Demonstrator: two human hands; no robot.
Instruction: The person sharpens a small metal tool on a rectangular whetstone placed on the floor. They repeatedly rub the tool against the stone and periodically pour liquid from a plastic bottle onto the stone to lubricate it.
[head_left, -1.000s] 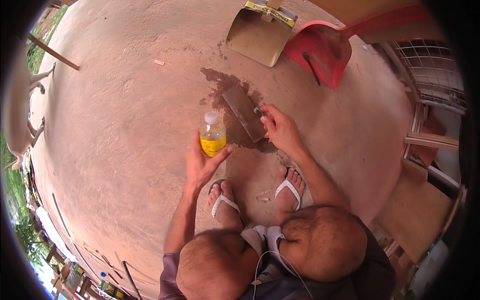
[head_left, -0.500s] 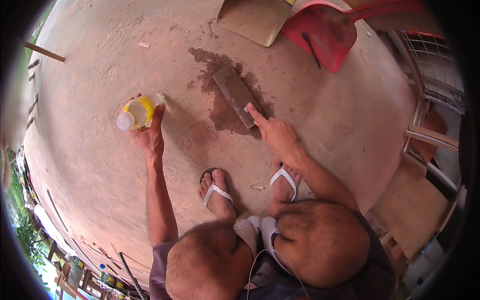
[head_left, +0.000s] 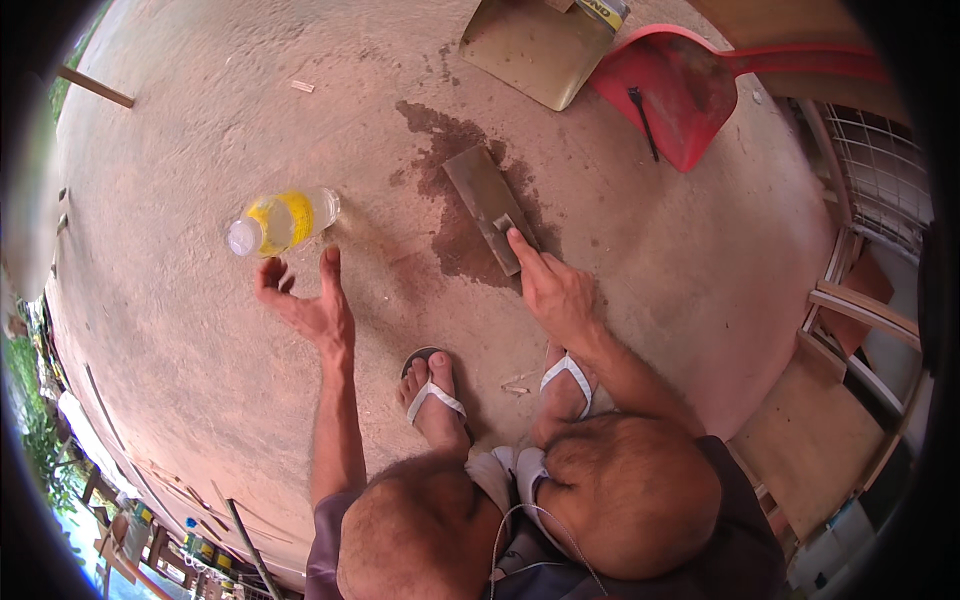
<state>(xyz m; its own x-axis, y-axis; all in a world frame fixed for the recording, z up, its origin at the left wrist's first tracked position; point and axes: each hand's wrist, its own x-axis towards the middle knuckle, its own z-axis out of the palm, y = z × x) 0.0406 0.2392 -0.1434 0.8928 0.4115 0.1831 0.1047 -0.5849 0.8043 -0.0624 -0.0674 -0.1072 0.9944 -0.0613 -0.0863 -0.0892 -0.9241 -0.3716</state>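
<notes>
My left hand [head_left: 305, 305] is open, fingers apart, just below a clear plastic bottle [head_left: 290, 215] with a yellow label and white cap, lying on its side on the floor. My right hand [head_left: 558, 295] is closed on a small metal piece [head_left: 505, 224], index finger stretched onto it at the lower end of a rectangular grey-brown stone slab [head_left: 470, 185]. The slab lies in a dark wet patch [head_left: 430, 130] in front of me; what my curled fingers hold underneath is mostly hidden.
A metal dustpan [head_left: 515, 55] and a red plastic dustpan [head_left: 695, 100] with a dark rod in it lie beyond the slab. Wooden frames and boards [head_left: 790, 430] with wire mesh [head_left: 870, 170] line the right edge. My sandalled feet [head_left: 438, 400] are below my hands.
The bottle has gone from upright in my left hand to lying on the floor at the left, and that hand has let go. My right index finger has stretched onto the small piece.
</notes>
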